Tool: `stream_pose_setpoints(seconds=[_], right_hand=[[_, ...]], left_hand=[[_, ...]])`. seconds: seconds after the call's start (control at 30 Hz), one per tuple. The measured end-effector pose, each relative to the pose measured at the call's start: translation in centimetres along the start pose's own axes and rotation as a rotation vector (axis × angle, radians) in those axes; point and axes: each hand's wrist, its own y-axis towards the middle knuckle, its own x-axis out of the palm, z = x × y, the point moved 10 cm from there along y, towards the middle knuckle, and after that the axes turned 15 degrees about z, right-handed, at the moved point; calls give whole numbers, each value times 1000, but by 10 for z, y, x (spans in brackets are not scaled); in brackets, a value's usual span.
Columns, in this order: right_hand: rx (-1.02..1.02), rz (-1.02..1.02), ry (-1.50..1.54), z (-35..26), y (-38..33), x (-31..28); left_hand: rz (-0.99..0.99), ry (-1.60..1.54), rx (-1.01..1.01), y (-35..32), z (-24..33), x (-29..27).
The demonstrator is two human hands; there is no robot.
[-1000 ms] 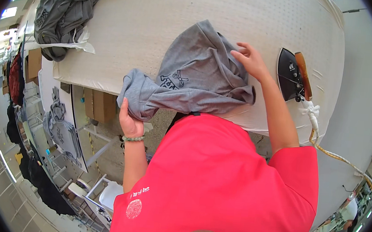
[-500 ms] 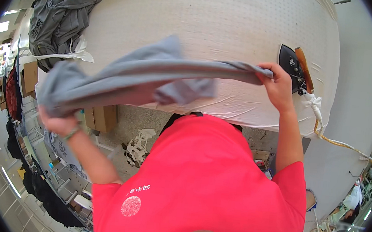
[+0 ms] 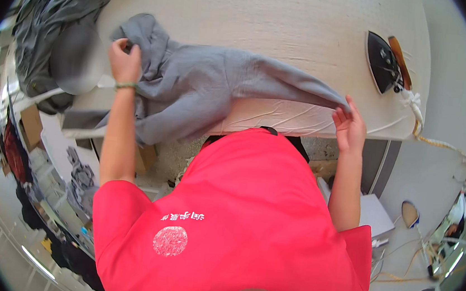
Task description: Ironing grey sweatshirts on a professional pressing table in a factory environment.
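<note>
On the far left of the padded ironing table (image 3: 290, 22) lies a heap of dark grey garments (image 3: 57, 44), bunched and partly hanging over the table's edge. Just right of that heap, the left hand (image 3: 124, 61) is closed on a fold of the grey shirt (image 3: 204, 89), pinching the cloth near its bunched end, with a green band around the wrist. From there the shirt stretches rightward across the near part of the table, wrinkled, with one portion drooping over the front edge toward the floor. Its narrow right end tapers to the right hand (image 3: 349, 126), whose fingers are half spread and touch the fabric tip at the table's edge; whether they grip it is unclear. Farther right, a black iron (image 3: 386, 62) rests near the table's right end, well apart from the shirt, its pale cord (image 3: 430, 136) trailing off the side.
</note>
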Motion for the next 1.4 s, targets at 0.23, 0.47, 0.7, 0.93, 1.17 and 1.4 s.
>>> stream_pose_setpoints(seconds=[0.23,0.47,0.7,0.93,1.17,1.4], right_hand=[[-710,142,-721,-12,9,20],[-769,182,-1017,-16,40,31],[-228,-108,-965,4,30,52],[-395,-378,-853,-33,-21,100],[-462,-428,-773,-64,-7,99],[-472,-254,-819,-47,34,65]], left_hand=[[-591,-193,601,-78,174,75],[-1080,-133,402,-112,191,120],[-1116,-214,325,-121,178,117],[-1135,-274,299,-77,196,35],[-569,-266,587,-28,209,41],[-592,-172,799,-83,227,106]])
